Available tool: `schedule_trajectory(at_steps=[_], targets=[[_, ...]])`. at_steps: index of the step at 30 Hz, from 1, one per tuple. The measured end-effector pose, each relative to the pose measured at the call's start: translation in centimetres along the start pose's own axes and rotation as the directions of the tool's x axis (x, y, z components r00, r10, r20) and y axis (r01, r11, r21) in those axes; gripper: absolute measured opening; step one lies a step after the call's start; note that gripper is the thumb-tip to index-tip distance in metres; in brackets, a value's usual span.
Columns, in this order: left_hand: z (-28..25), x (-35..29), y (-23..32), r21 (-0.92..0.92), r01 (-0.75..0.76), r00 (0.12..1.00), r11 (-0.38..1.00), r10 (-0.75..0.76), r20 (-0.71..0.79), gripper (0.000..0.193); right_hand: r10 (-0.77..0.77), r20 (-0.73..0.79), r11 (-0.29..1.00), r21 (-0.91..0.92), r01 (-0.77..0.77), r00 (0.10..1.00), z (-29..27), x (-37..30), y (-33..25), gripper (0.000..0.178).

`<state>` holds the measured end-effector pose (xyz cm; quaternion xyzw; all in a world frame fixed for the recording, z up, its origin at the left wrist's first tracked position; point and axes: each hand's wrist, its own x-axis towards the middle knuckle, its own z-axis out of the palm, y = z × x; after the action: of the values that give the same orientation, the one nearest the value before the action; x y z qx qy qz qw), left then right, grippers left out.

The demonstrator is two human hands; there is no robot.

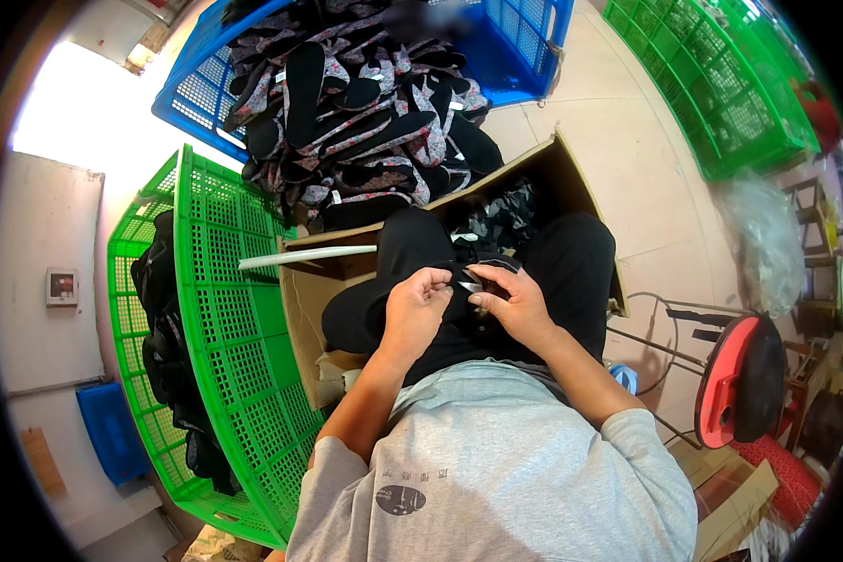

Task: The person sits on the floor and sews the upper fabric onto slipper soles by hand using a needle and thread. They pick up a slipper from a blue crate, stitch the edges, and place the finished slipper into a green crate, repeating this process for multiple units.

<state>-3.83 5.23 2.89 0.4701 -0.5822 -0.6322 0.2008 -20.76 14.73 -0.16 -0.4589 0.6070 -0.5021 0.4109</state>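
My left hand [419, 312] is closed in a pinch above my lap, its fingertips pressed together; what they hold is too small to make out. Opposite it, my right hand [512, 302] curls thumb and fingers around a small piece with a silvery, pointed face [467, 284]. Dark material lies around that piece and blends into my black trousers, so its kind is unclear. Just beyond my hands, between my knees, an open cardboard box [576, 173] holds crumpled black scraps [498, 220].
A blue crate [183, 98] ahead overflows with black-soled, flower-patterned slippers [365, 136]. The green crate [239, 347] at left holds black items. A white strip [307, 256] juts over the box's edge. At right are a red-and-black round stool [731, 379] and another green crate [702, 84].
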Motion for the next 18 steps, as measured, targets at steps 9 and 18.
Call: schedule_trajectory(at_steps=[9, 18], targets=[[0.2, 0.2, -1.4, -0.109, 0.03, 1.0, 0.994, -0.031, -0.002, 0.021, -0.149, -0.067, 0.98, -0.14, 0.139, 0.987, 0.6, 0.3, 0.7, 0.035], [0.1, -0.2, -3.2, 0.161, -0.122, 0.992, 0.979, 0.114, 0.059, 0.011, -0.158, -0.198, 0.987, -0.007, 0.16, 0.967, 1.4, 0.1, 1.6, 0.025]])
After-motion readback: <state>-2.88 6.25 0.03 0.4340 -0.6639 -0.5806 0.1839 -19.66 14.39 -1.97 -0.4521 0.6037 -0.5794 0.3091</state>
